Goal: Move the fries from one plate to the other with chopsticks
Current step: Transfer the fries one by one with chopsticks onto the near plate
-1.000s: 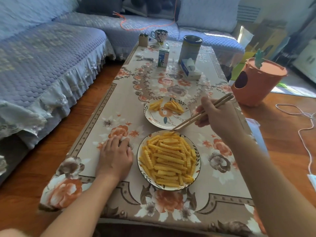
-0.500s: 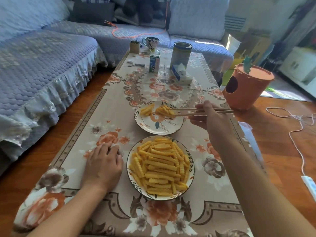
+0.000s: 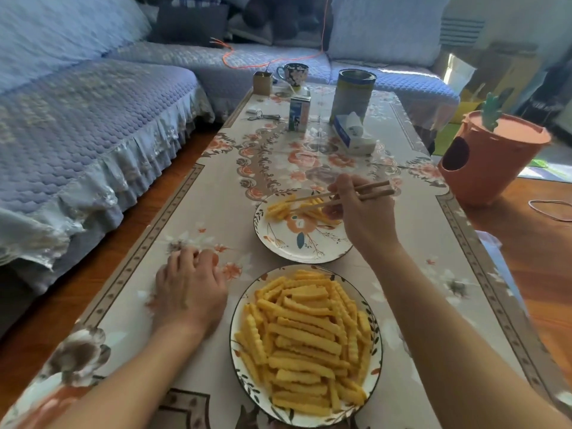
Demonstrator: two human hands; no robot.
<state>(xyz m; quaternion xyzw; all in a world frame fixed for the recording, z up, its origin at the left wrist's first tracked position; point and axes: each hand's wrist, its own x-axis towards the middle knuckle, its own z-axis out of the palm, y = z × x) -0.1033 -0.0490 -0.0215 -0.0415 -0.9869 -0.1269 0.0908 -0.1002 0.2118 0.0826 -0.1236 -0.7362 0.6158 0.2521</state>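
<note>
**Chopsticks over the far plate, near plate heaped with fries**

I'm seeing the right hand [image 3: 365, 216] gripping the chopsticks [image 3: 340, 196], fingers curled round the shafts near the thick ends. The sticks are lying almost level, tips pointing left over the far plate [image 3: 301, 253]. The tips are sitting among the small pile of fries [image 3: 283, 209] on that plate; I can't tell whether a fry is pinched between them, it's too blurred there.

The left hand [image 3: 190, 287] is resting palm down on the tablecloth [image 3: 216, 193], just left of the near plate [image 3: 376, 332], fingers relaxed and holding nothing. It's not touching the plate rim as far as I can make out.

The near plate is carrying the main heap of fries [image 3: 305, 339], crinkle-cut, stacked in several layers and covering most of the dish. The two plates are sitting close together, near one in front, far one slightly right of centre behind it.

At the table's far end I'm seeing a mug [image 3: 294, 74], a tall tin [image 3: 353, 94], a small carton [image 3: 299, 114] and a tissue pack [image 3: 353, 133]. An orange bin [image 3: 492, 159] is standing on the floor to the right, a blue quilted sofa [image 3: 77, 119] running along the left.
</note>
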